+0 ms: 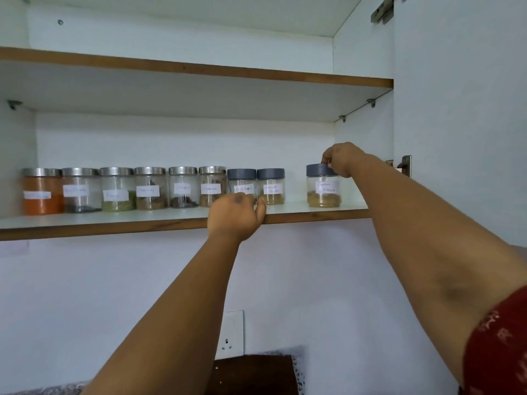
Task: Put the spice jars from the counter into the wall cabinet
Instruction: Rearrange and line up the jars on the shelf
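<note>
The wall cabinet's lower shelf carries a row of labelled spice jars. Several steel-lidded jars stand at the left, then a grey-lidded black pepper jar and a coriander powder jar. Further right, apart from the row, stands the garam masala jar. My right hand pinches its grey lid from above and the right. My left hand rests on the shelf's front edge before the black pepper jar, fingers curled, holding nothing that I can see.
The upper shelf is bare. An open cabinet door stands at the right with its hinge near my right wrist. A wall socket and a dark object lie below.
</note>
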Motion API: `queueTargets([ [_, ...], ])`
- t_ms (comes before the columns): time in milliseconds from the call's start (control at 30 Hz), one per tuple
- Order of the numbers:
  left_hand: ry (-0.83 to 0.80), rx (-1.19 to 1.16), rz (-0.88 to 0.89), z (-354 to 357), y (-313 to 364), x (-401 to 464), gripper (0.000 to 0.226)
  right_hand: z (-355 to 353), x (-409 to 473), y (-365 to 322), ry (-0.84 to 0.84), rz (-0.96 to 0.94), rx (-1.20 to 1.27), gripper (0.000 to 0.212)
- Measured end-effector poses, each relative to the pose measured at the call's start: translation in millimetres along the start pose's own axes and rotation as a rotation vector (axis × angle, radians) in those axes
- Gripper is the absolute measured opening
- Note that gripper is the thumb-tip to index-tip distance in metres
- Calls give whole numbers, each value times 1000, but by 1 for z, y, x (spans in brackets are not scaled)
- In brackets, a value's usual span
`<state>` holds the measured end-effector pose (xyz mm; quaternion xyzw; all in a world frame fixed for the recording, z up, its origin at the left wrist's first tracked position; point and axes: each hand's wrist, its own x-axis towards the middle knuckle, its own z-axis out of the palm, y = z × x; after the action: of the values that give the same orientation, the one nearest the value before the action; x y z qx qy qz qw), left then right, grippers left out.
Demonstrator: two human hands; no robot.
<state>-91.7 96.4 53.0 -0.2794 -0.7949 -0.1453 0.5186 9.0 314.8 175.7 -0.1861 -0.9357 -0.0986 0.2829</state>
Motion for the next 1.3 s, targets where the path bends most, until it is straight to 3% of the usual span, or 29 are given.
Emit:
queueTargets([
  [233, 83, -31, -38, 1, 6, -13, 40, 23, 17, -5, 92, -9, 97, 35],
  [367, 213, -24, -29, 9, 7, -18, 32, 36, 37, -12, 67, -1, 107, 34],
  [767, 408, 14, 19, 27, 1, -13, 35, 63, 97, -36, -16, 55, 126, 36],
  [1300, 318, 46, -20, 22, 4, -13, 33, 99, 108, -14, 133, -31, 268, 40],
])
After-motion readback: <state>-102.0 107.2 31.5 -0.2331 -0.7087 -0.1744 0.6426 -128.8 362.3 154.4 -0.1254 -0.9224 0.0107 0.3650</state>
